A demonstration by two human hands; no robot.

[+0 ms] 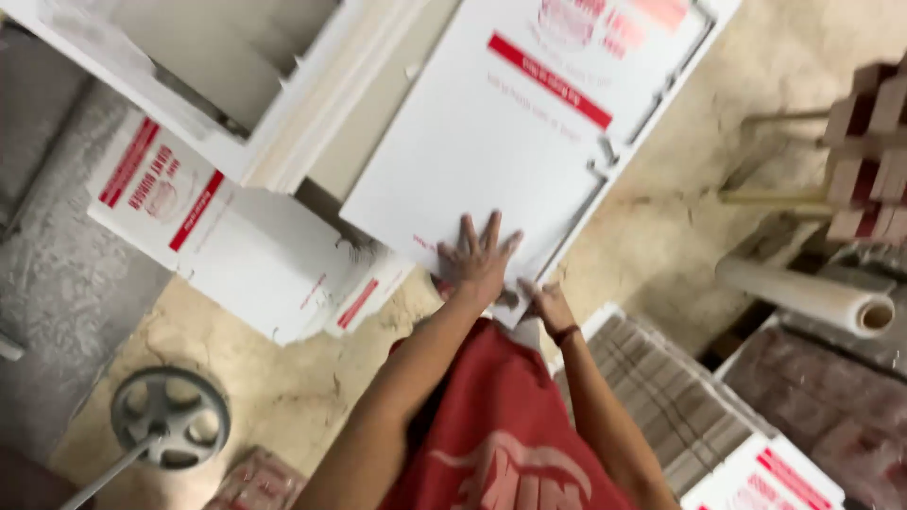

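Fingers of the left hand (477,260) are lying spread and flat on a white cardboard sheet (491,156) running toward the upper centre. The right hand (546,304) is pinching the sheet's near edge just beside it. Stacked flat cartons (236,241) are lying at left; a film roll (808,295) is lying at right.

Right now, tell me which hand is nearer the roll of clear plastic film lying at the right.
Right. The right hand grips the flat white cardboard sheet's near corner, on the roll's side; the left hand lies spread flat on the sheet, farther from it.
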